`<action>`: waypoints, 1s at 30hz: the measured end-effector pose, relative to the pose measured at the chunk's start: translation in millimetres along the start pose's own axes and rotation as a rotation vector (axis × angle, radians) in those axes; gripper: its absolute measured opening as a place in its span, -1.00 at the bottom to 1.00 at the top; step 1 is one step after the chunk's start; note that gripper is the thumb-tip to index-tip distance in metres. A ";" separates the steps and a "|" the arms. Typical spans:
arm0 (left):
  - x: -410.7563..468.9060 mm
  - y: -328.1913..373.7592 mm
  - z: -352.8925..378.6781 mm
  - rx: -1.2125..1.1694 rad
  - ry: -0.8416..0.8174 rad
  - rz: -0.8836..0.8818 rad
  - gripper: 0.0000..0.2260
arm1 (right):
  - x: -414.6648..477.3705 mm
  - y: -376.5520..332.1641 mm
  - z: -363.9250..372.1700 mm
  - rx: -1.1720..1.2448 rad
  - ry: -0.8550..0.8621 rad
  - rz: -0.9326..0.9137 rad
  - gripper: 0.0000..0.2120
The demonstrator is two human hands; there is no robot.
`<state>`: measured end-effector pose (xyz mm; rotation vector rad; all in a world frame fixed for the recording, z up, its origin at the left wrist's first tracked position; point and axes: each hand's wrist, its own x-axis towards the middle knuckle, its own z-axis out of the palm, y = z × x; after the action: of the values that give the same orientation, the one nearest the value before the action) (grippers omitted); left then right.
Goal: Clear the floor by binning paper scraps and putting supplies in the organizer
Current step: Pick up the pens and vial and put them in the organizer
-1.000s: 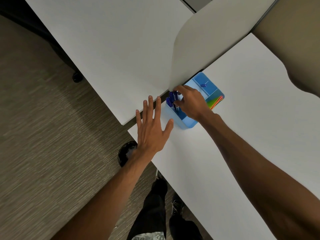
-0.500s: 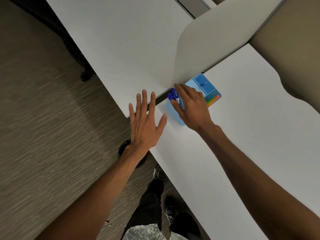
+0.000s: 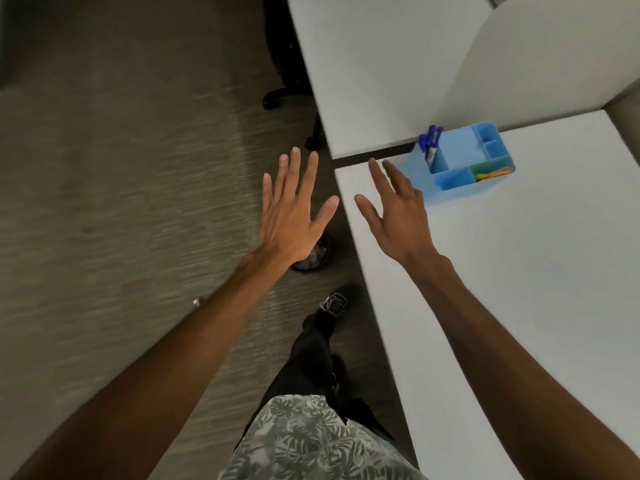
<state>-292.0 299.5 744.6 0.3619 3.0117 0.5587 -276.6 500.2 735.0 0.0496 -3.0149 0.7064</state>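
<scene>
A light blue organizer (image 3: 460, 164) stands on the white desk (image 3: 519, 271) near its far corner. Blue markers (image 3: 430, 140) stick up from its left compartment, and coloured strips (image 3: 493, 173) lie in a front right one. My right hand (image 3: 394, 213) hovers open over the desk, just left of the organizer and apart from it. My left hand (image 3: 292, 209) is spread open over the carpet, holding nothing. Under it a small black bin (image 3: 313, 259) with crumpled paper stands on the floor, mostly hidden by the hand.
A second white desk (image 3: 374, 64) meets the first, with a curved divider panel (image 3: 540, 64) between them. Black chair legs (image 3: 280, 95) stand under the far desk. My legs and shoe (image 3: 334, 303) are beside the desk edge. A small metal thing (image 3: 196, 302) lies on the grey carpet.
My right hand has let go of the markers and drawn back left from the organizer. The view has swung left, showing more floor.
</scene>
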 end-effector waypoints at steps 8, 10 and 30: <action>-118.3 -75.6 -39.7 -0.046 0.112 -0.236 -0.32 | -50.4 -100.0 26.5 0.059 -0.158 -0.214 -0.43; -147.2 -99.7 -46.2 -0.041 0.147 -0.295 -0.32 | -59.9 -126.6 36.3 0.092 -0.205 -0.261 -0.44; -389.3 -331.1 -5.7 -0.309 0.355 -0.786 -0.28 | -160.2 -360.8 242.5 0.120 -0.501 -0.526 -0.52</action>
<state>13.0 -95.8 635.9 -0.9794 2.9243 1.0340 -110.5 72.7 669.7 1.1310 -3.1432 0.9122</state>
